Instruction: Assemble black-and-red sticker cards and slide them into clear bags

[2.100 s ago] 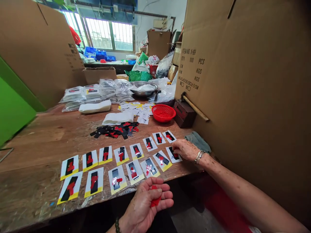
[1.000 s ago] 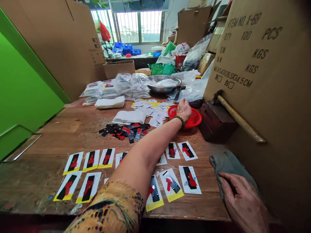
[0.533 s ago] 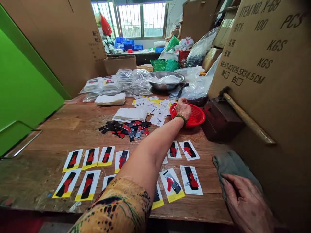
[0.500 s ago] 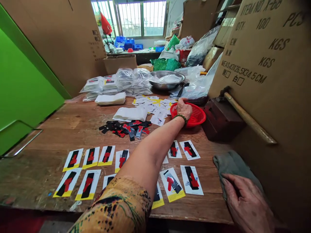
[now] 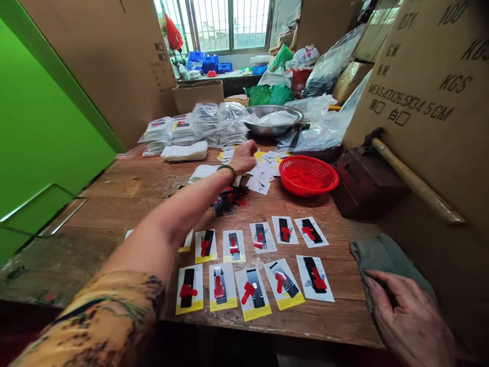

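My left hand (image 5: pixel 244 157), smeared by motion, hangs over the pile of small printed cards (image 5: pixel 263 176) and a stack of white paper (image 5: pixel 201 172). Whether its fingers hold anything cannot be made out. Partly behind my forearm lies a heap of black strips and red pieces (image 5: pixel 229 199). To the right stands a red plastic basket (image 5: pixel 309 175) with red pieces inside. My right hand (image 5: pixel 410 316) rests loosely on a folded grey-green cloth (image 5: pixel 391 262), thumb apart from the fingers. Two rows of cards (image 5: pixel 252 293), each bearing a black or silvery strip and a red piece, lie before me.
Plastic-wrapped bundles (image 5: pixel 191 125) and a metal bowl (image 5: pixel 273 127) stand at the back. A dark metal block (image 5: pixel 369 181) with a wooden-handled tool (image 5: pixel 416 181) sits right of the basket. Tall cardboard boxes (image 5: pixel 428 102) and a green panel (image 5: pixel 46 117) flank the table.
My left hand has moved left from the red basket to over the printed cards. The view has shifted slightly left, and my right hand stays on the cloth.
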`<state>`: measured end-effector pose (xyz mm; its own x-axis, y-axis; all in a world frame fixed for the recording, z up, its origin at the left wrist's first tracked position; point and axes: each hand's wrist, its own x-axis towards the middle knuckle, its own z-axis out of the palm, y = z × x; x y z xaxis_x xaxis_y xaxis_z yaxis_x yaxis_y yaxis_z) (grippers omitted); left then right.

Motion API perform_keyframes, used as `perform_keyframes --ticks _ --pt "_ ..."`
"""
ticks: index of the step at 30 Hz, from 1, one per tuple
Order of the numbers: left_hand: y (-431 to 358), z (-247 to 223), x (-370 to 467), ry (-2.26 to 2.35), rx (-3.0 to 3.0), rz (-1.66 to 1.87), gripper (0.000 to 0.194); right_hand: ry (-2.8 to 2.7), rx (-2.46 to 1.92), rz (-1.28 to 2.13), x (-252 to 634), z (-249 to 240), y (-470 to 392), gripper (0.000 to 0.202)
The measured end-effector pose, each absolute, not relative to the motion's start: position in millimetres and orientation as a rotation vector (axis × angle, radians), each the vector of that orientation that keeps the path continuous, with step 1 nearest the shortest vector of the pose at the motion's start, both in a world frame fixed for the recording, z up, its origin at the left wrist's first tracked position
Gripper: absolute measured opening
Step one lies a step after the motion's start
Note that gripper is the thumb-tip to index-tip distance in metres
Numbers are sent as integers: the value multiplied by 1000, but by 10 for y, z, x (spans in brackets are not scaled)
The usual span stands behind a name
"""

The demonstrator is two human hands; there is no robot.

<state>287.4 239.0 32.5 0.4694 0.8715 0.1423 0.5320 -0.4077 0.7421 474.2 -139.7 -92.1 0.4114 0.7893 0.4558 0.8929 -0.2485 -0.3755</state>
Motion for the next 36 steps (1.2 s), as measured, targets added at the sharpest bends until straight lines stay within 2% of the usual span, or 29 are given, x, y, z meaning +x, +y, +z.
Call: perform_keyframes --ticks 4,8,12,21,24,29,33,34,36 --pt "2685 335 1947 1324 2168 388 23 -1381 -2121 -226 4716 -919 -1396 44" --pt "2703 159 1621 1327 2194 289 19 -1383 -2128 -260 4716 -937 -1400 44" --pt "2696 70 1590 1304 2212 302 19 -1379 -2135 -269 4721 -951 -1404 45" --pt "2743 219 1538 1277 2297 428 10 -1373 -2151 -263 4717 -967 -1389 44" --pt "2653 292 1568 1265 2350 582 17 -1344 -2172 -276 4747 -1016 -1395 45" --pt "2015 552 1511 868 2475 938 34 -1359 -2111 -252 4789 -1010 -1360 42" --pt "1062 606 1316 346 2422 1045 30 -1240 -1934 -238 4343 -569 -1170 43" --pt "816 576 1256 282 2387 1025 27 -1192 -1859 -95 4137 -404 -1110 43" --pt "370 487 1132 255 2292 966 21 -1187 -1669 434 3678 -81 -1001 46"
